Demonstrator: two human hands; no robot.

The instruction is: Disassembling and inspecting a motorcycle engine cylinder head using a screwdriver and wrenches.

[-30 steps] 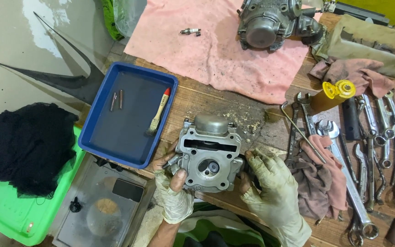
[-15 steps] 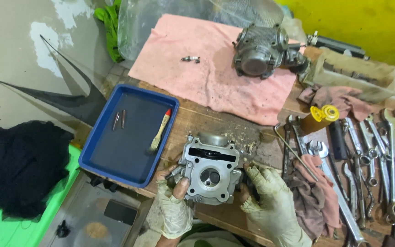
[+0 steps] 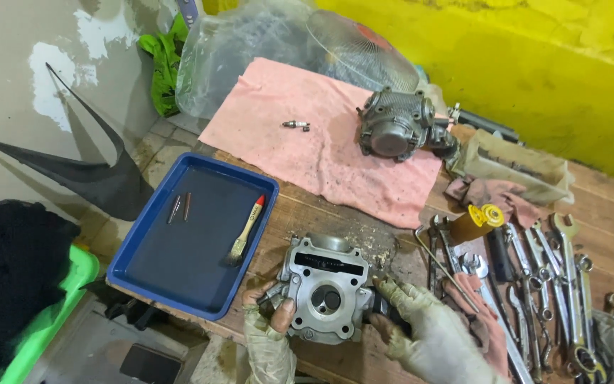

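A grey metal engine cylinder head [image 3: 325, 288] rests on the wooden table [image 3: 392, 249], its round chamber facing up. My left hand [image 3: 270, 328], in a dirty white glove with a bare thumb tip, grips its left side. My right hand [image 3: 421, 328], also gloved, holds its right side, fingers against a dark part there. Both hands sit at the near table edge.
A blue tray [image 3: 193, 238] with a red-handled brush [image 3: 244, 231] and two small pins lies left. A pink cloth [image 3: 321, 142] carries a spark plug [image 3: 296, 125] and an engine casing [image 3: 396, 128]. Several wrenches [image 3: 548, 277] and a yellow-capped bottle [image 3: 474, 222] lie right.
The view has tilted upward, showing more of the yellow wall and less of the floor. Both hands stay on the cylinder head, which remains in place on the table.
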